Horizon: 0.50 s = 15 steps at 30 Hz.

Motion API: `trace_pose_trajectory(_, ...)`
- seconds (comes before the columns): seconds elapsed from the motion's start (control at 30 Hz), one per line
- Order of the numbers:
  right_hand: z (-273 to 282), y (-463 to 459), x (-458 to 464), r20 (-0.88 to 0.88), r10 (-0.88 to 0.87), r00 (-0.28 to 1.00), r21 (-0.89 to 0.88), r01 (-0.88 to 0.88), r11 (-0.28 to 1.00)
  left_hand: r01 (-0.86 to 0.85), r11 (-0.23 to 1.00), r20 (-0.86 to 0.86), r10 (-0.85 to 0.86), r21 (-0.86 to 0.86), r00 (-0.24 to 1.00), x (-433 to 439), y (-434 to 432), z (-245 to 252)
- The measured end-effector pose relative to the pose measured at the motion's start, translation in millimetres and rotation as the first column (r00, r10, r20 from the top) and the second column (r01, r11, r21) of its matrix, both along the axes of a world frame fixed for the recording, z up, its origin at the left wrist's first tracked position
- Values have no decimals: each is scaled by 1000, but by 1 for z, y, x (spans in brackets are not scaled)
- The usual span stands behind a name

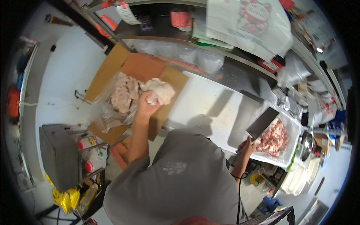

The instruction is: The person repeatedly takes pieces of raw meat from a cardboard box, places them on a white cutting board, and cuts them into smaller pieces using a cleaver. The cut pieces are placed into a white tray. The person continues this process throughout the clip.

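Note:
My left hand (147, 106) grips a pale piece of raw meat (159, 89), perhaps skin-on poultry, above the right side of an open cardboard box (175, 83). More large pieces of raw meat (124, 94) lie in that box inside a clear plastic liner (108, 116). On the other side, my right hand (247, 147) holds a cleaver by its handle, the broad dark blade (263, 123) angled up and to the right. Beside the blade, cut chunks of raw meat (273, 139) fill a white tub lined with plastic (293, 137). Between both hands lies a white cutting board (208, 104), with shadows across it.
A metal shelf (157, 35) runs above the back of the counter, holding a pink basket (180, 18). A white plastic bag (250, 25) hangs from above. Clear plastic bags (185, 54) sit beneath the shelf. At lower left stands a grey cabinet (60, 157) near white bottles (91, 163).

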State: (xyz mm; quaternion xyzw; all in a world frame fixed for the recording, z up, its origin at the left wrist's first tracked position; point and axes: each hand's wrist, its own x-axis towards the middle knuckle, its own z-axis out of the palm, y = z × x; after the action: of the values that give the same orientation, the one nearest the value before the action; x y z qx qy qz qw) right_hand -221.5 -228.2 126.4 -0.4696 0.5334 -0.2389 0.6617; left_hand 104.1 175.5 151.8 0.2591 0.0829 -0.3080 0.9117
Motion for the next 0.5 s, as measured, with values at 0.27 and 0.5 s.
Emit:
trace_pose_trajectory(0.27,-2,25,-2,-45,139,989,-42,-141,989,619,756,-32,-628,212,778,-32,-194,-95)
trace_pose_trajectory(0.5,-12,54,15,-164,354,921,6,-357,934,-4,208,163,-760,978,629,-64,-246,-151)
